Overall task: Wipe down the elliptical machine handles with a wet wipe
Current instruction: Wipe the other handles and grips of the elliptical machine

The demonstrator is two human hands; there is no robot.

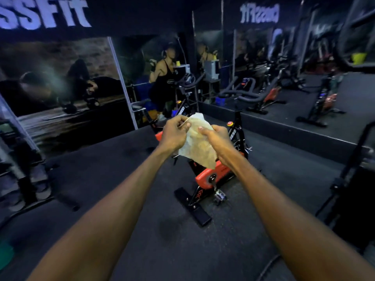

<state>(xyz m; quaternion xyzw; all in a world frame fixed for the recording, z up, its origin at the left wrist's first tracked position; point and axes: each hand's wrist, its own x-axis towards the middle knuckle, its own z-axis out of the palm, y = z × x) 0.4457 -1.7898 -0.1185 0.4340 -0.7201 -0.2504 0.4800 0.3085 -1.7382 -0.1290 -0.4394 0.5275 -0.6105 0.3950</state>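
While held, wipe point(199, 142) hanging lengthwise.

Two hands show, the left hand point(175, 132) and the right hand point(218, 141), with one wet wipe point(199, 146) between them. One red and black exercise bike point(211, 175) stands on the dark floor just below them. One white lettered sign point(43, 13) hangs on the wall, with one mirrored copy point(260, 14) of it.

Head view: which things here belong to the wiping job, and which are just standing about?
In the job:
wipe, held up between both hands
left hand
right hand

Standing about:
red bike on the floor beyond the hands
black handlebars
yellow bucket
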